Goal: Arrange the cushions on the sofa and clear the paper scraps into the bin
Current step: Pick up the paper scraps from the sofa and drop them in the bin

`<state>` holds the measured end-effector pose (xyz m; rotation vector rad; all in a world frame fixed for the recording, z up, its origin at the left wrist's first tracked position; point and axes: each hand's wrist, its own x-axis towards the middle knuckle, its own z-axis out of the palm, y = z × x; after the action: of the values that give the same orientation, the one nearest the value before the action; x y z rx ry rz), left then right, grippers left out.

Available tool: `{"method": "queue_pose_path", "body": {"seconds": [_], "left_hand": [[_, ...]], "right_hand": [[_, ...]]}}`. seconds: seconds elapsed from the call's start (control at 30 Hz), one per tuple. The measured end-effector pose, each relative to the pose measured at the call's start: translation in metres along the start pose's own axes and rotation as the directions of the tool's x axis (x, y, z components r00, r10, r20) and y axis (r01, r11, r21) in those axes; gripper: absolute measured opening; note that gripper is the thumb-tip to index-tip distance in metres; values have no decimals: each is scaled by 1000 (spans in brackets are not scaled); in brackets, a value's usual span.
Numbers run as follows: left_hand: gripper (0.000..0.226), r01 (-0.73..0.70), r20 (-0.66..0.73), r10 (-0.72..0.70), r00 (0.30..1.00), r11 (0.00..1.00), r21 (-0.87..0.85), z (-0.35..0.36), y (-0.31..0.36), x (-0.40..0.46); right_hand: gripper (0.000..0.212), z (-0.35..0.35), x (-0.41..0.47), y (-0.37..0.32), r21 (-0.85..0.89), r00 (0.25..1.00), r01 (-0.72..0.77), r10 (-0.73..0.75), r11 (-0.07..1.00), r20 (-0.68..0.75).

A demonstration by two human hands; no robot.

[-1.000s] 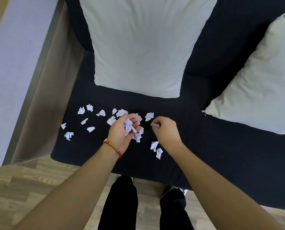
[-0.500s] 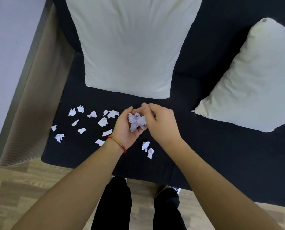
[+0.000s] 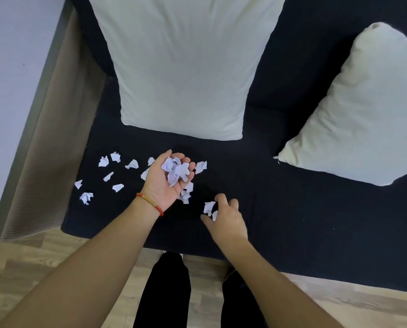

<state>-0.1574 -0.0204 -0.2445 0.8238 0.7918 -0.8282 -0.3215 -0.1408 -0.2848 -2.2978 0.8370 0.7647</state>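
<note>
My left hand [image 3: 164, 181], palm up over the dark sofa seat [image 3: 280, 209], cradles a pile of white paper scraps [image 3: 175, 170] in loosely curled fingers. My right hand [image 3: 226, 218] reaches down near the seat's front, its fingers and thumb closing around two scraps [image 3: 209, 208]. Several more scraps [image 3: 107, 176] lie scattered on the seat to the left. One white cushion [image 3: 183, 67] leans upright against the sofa back. A second white cushion [image 3: 363, 114] lies tilted on the right. No bin is in view.
A grey sofa arm [image 3: 15, 91] runs along the left side. Wooden floor [image 3: 32, 263] lies in front of the seat, and my legs in black trousers [image 3: 164, 292] stand against its front edge.
My right hand left the pile in my left palm and dropped toward the two scraps near the seat's front. My left hand stayed palm up with its pile.
</note>
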Motion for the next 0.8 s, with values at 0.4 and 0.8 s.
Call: {"method": "queue_pose_path", "body": {"seconds": [0.4, 0.8], "left_hand": [[43, -20, -90, 27, 996, 997, 80, -43, 14, -11], [29, -45, 6, 45, 999, 964, 260, -41, -17, -6]], "right_hand": [[10, 4, 15, -8, 54, 996, 89, -89, 995, 0], [7, -56, 9, -90, 329, 929, 371, -342, 868, -144]]}}
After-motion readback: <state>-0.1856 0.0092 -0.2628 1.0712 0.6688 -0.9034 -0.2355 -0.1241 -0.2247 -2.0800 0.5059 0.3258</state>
